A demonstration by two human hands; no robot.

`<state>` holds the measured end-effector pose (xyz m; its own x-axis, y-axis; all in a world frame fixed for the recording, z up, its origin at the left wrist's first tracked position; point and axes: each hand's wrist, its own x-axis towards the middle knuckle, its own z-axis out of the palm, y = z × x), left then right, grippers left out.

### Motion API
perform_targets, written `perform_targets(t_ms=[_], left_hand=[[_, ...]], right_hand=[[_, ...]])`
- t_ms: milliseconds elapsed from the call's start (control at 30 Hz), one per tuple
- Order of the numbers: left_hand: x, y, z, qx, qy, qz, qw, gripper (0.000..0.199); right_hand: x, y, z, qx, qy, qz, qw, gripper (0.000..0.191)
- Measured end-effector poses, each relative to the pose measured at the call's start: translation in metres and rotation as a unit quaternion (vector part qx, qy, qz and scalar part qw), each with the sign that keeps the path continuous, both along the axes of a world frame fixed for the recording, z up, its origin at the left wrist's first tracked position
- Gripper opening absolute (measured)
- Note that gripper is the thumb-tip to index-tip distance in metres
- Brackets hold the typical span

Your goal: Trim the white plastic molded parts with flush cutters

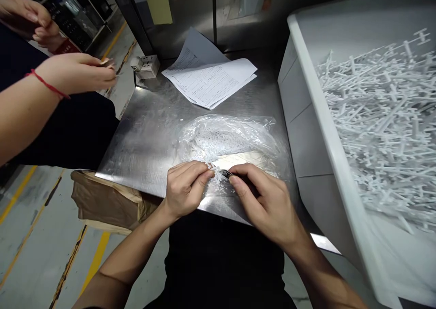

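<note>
Pinched between the thumb and fingers of my left hand [187,185] is a small branched white plastic sprue [215,170]. My right hand [264,200] is closed on a small dark, shiny metal tool that looks like a nail clipper [226,174]. The clipper's tip is right at the sprue; whether they touch is too small to tell. Both hands are above the front part of the steel table, over the near edge of a clear plastic bag [235,136]. Small dark-flecked contents show through the bag.
A grey-white bin [327,136] heaped with white plastic sprues [395,132] stands at the right. Printed sheets [211,79] and a power socket [149,67] lie at the back of the steel table [146,132]. Another person's hands [78,72] are at left, above a brown-lined bag [105,200].
</note>
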<state>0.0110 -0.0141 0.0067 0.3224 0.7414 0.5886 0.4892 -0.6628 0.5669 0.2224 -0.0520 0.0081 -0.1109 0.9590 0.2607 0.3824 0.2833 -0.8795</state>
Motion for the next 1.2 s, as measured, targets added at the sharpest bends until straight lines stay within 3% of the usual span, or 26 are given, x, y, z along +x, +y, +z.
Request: perform_targets(t_ms=[633, 933, 1200], left_hand=[[0.002, 0.003, 0.003, -0.022, 0.015, -0.025, 0.999, 0.021], [0.005, 0.004, -0.003, -0.005, 0.047, 0.037, 0.998, 0.014], [0.005, 0.004, -0.002, -0.023, 0.033, 0.027, 0.999, 0.013]], right_hand=[[-0.001, 0.005, 0.002, -0.032, -0.015, 0.041, 0.999, 0.018], [-0.003, 0.011, 0.004, -0.062, -0.05, 0.021, 0.997, 0.024], [0.001, 0.005, 0.004, -0.057, -0.006, 0.02, 0.998, 0.021]])
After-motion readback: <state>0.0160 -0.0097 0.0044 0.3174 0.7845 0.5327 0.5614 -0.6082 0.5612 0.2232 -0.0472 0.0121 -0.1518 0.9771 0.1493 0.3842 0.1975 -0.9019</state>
